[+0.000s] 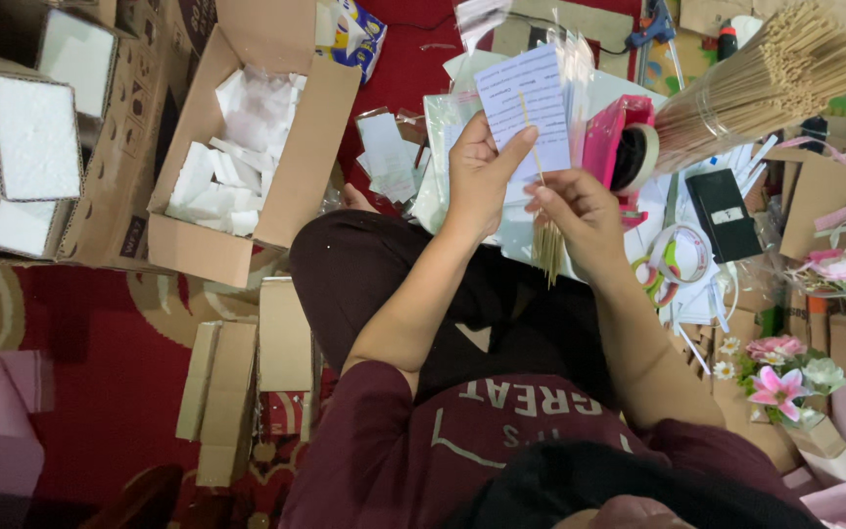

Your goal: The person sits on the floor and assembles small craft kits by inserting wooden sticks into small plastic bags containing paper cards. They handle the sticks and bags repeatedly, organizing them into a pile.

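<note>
Left hand: the left hand (477,176), at the upper centre of the frame, is clamped on a white printed card (531,113), thumb across its lower edge
Card: held upright in front of a sheaf of clear plastic sleeves (575,59) that rise behind it
Right hand: the right hand (580,211), just right of the left one, has its fingers pinched together on a thin bamboo stick (531,132) that lies across the card; a small bunch of sticks (547,250) hangs below its palm
Big bundle: a thick bundle of bamboo sticks (775,73) fans out at the upper right, well apart from the hands
Tape: a pink tape dispenser (619,142) sits just right of the card
Box: an open cardboard box (247,147) with white paper scraps lies at the upper left
Flowers: pink artificial flowers (780,377) stand at the lower right, beside small cartons
Floor: red patterned carpet (90,343) at the lower left
</note>
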